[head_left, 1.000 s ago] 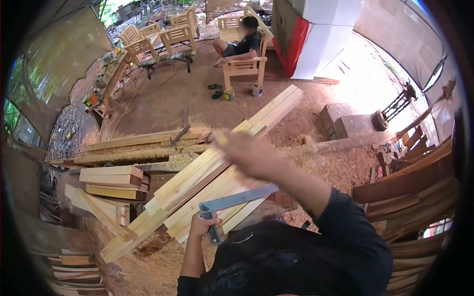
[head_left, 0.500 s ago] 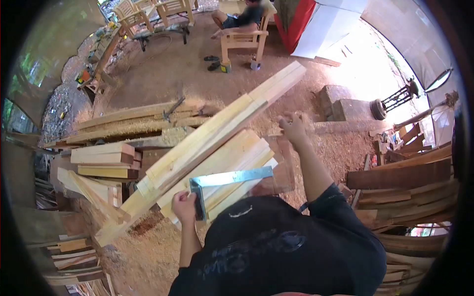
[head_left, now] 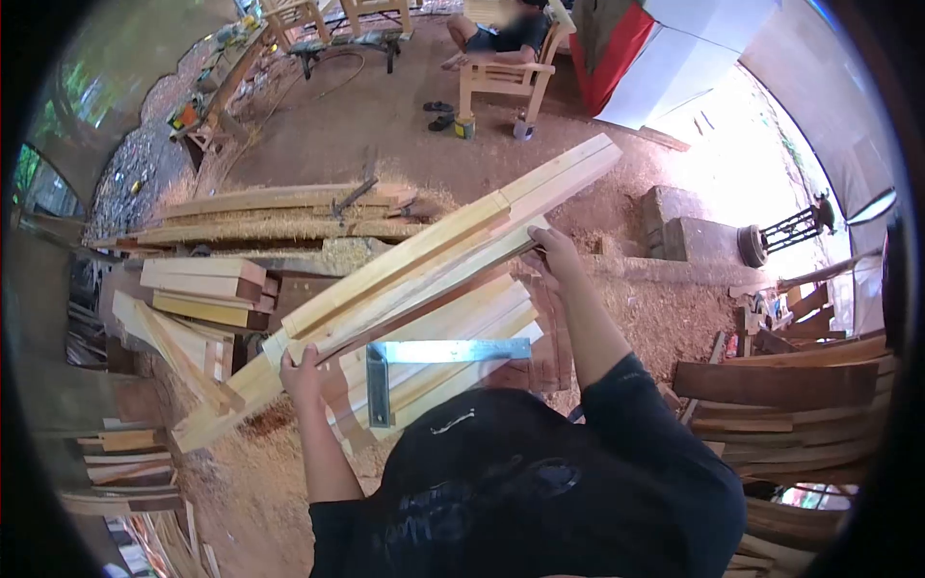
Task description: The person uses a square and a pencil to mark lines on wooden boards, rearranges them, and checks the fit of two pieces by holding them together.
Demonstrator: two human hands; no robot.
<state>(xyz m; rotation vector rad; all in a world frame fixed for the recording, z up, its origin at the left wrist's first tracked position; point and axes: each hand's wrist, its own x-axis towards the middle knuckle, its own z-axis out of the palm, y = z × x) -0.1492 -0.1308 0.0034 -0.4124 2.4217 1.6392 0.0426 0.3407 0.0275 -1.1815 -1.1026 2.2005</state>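
Observation:
My left hand (head_left: pixel 303 372) and my right hand (head_left: pixel 555 256) grip a pale wooden board (head_left: pixel 438 284) near its two ends. It lies slantwise, tilted on edge, alongside longer light beams (head_left: pixel 405 252) that reach up to the right. My left fingers are closed around the lower left end, and my right thumb and fingers pinch the upper right end. Nearer to me, a metal try square (head_left: pixel 380 393) rests on several more planks (head_left: pixel 438 387), its bright blade pointing right.
Short timber blocks (head_left: pixel 202 279) are stacked at the left, near long sawdust-covered beams (head_left: pixel 279 229). More lumber (head_left: pixel 780 385) is piled at the right. Across the yard a person (head_left: pixel 511 39) sits on a wooden chair (head_left: pixel 511 82). Concrete blocks (head_left: pixel 708 239) stand at the right.
My left hand has let go of the try square, which now lies on the planks. Both hands have taken hold of the board, its near edge now lifted and tilted.

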